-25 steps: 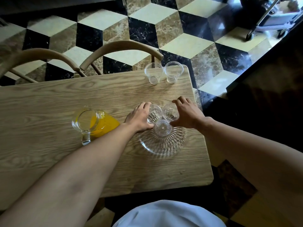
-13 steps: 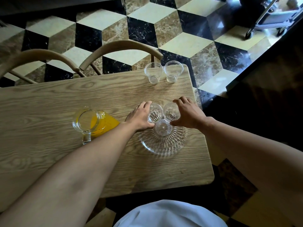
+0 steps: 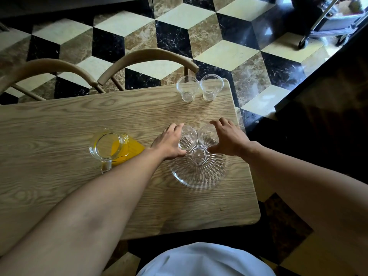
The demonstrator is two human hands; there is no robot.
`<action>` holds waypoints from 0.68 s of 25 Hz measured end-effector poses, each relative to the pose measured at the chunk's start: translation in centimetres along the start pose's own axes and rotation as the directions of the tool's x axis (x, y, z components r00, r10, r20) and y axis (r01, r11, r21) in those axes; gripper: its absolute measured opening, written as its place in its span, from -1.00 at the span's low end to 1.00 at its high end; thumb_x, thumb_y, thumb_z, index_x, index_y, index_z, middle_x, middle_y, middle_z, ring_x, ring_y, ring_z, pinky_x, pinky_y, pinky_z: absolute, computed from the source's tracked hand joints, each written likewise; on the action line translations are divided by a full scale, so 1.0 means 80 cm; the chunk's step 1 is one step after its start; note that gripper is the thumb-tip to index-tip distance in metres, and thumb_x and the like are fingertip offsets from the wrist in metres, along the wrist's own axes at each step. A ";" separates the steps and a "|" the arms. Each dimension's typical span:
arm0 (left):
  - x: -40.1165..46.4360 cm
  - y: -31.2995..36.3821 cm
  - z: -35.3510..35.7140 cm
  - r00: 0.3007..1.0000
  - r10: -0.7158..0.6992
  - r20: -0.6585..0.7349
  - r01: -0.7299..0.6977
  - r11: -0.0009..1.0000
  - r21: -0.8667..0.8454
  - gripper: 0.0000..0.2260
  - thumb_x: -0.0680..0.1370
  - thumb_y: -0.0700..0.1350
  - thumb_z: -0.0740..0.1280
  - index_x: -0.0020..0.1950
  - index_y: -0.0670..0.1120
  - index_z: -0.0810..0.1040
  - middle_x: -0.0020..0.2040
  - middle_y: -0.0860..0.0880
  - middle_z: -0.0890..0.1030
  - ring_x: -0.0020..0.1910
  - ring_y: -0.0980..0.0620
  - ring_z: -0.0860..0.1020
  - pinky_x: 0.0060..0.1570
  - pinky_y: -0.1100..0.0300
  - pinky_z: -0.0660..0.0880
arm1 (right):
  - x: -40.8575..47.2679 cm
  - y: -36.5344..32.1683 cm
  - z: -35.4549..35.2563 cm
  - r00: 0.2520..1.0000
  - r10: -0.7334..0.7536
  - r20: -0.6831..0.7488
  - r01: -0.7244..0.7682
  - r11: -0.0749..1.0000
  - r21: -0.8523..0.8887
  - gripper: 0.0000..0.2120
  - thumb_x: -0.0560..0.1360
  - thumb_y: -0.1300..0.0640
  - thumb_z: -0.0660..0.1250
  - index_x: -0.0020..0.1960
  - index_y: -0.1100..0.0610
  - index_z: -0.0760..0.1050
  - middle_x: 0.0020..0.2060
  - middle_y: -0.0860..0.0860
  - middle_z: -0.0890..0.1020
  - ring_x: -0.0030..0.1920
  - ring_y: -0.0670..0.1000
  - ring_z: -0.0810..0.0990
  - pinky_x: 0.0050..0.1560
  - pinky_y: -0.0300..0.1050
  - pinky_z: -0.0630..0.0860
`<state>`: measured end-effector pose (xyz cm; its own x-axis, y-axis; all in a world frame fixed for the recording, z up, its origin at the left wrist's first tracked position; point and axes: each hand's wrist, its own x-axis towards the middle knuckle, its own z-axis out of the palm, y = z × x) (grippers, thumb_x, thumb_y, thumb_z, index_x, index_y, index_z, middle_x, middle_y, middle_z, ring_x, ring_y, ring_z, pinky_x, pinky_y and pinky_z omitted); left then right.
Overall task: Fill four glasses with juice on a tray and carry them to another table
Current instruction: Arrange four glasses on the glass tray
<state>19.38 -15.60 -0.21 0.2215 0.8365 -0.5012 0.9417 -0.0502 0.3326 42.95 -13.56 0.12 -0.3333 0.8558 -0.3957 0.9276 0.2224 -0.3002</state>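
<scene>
On the ribbed clear glass tray point(image 3: 199, 176): two empty glasses.
Left hand point(image 3: 169, 143) loosely curls around the left clear glass point(image 3: 186, 137); right hand point(image 3: 229, 138) around the right clear glass point(image 3: 208, 136).

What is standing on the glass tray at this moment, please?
Two empty glasses, one at the left hand and one at the right hand, stand on the far part of the glass tray. Fingers hide part of each.

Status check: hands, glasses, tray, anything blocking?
Left hand and right hand each around an empty glass at tray's far edge. Two empty glasses at far table edge. Juice jug untouched. Nothing blocking.
</scene>
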 end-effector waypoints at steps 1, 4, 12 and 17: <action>-0.001 0.000 0.000 1.000 -0.001 -0.003 0.001 1.000 0.004 -0.02 0.47 0.05 0.61 0.71 -0.10 0.10 0.55 -0.13 0.33 0.52 -0.18 0.40 0.42 -0.13 0.48 | 0.000 0.001 -0.001 1.000 -0.003 -0.004 0.003 1.000 -0.003 0.03 0.26 -0.22 0.59 0.57 0.07 0.21 0.40 0.11 0.42 0.41 0.20 0.40 0.35 0.16 0.46; -0.001 0.001 0.001 1.000 0.005 -0.010 -0.005 1.000 0.001 -0.05 0.46 0.05 0.62 0.69 -0.08 0.15 0.52 -0.12 0.38 0.49 -0.18 0.42 0.41 -0.13 0.48 | 0.001 0.004 -0.001 1.000 -0.007 -0.013 0.007 1.000 -0.014 0.02 0.25 -0.23 0.60 0.55 0.07 0.23 0.39 0.09 0.44 0.40 0.18 0.41 0.32 0.15 0.46; -0.001 0.002 0.002 1.000 -0.004 0.020 0.005 1.000 -0.010 -0.01 0.45 0.05 0.63 0.71 -0.06 0.10 0.52 -0.14 0.37 0.50 -0.20 0.41 0.41 -0.15 0.48 | 0.003 0.003 0.004 1.000 -0.010 0.000 0.010 1.000 -0.007 0.05 0.26 -0.25 0.59 0.57 0.07 0.18 0.42 0.13 0.41 0.42 0.20 0.40 0.36 0.17 0.44; -0.003 -0.001 0.002 0.999 -0.003 0.038 0.003 1.000 -0.007 0.12 0.43 0.10 0.64 0.75 -0.05 -0.04 0.56 -0.14 0.30 0.53 -0.20 0.39 0.43 -0.17 0.47 | 0.002 0.004 0.005 1.000 -0.016 0.007 0.016 1.000 0.017 0.12 0.25 -0.25 0.61 0.61 0.07 0.11 0.43 0.16 0.38 0.44 0.22 0.39 0.39 0.17 0.44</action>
<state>19.32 -15.93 -0.25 0.2283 0.8153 -0.5320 0.9407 -0.0439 0.3365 43.10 -13.55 -0.37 -0.3491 0.8488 -0.3971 0.9193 0.2280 -0.3207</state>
